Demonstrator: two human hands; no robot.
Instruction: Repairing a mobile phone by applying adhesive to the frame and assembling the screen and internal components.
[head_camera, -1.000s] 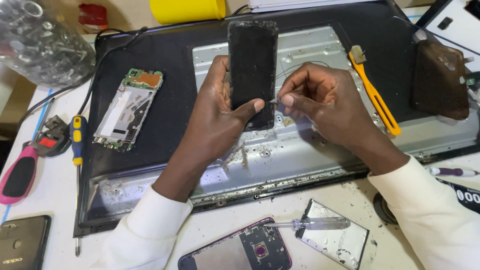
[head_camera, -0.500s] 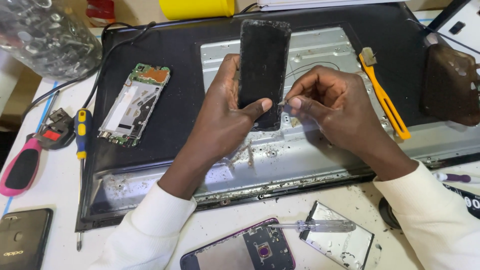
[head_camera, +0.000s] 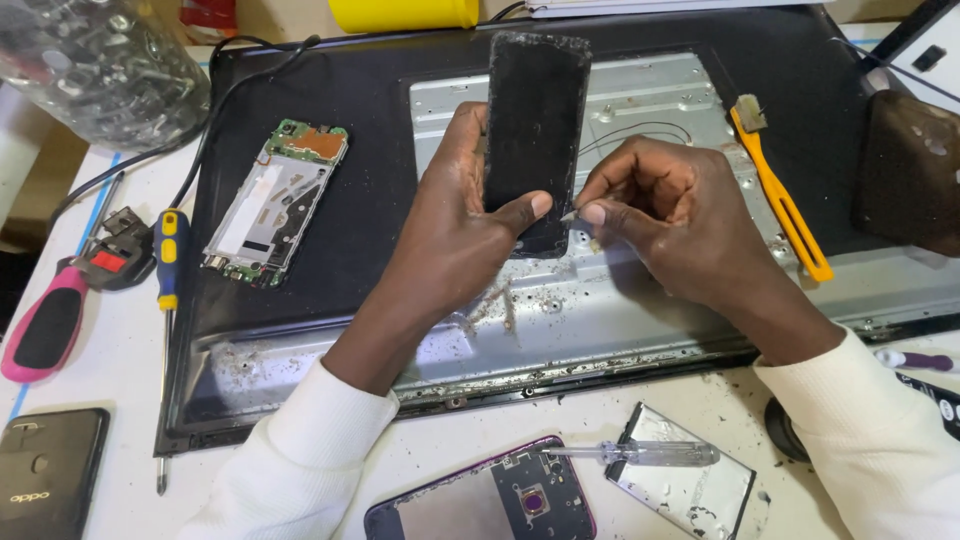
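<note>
Head view: we are gripping the black phone screen (head_camera: 535, 140) upright in our left hand (head_camera: 450, 240), steadying it above the metal panel (head_camera: 640, 300), while our right hand (head_camera: 670, 215) is pinching a small tool at its lower edge.

My two hands — left hand (head_camera: 450, 240), right hand (head_camera: 670, 215) — share the bench with one dark phone panel (head_camera: 535, 130), one bare phone frame (head_camera: 272, 200) at nine o'clock, and two screwdrivers — a blue-and-yellow screwdriver (head_camera: 167, 270) and a clear-handled screwdriver (head_camera: 640, 454) at six o'clock — plus one yellow brush (head_camera: 780, 195) at three o'clock.
</note>
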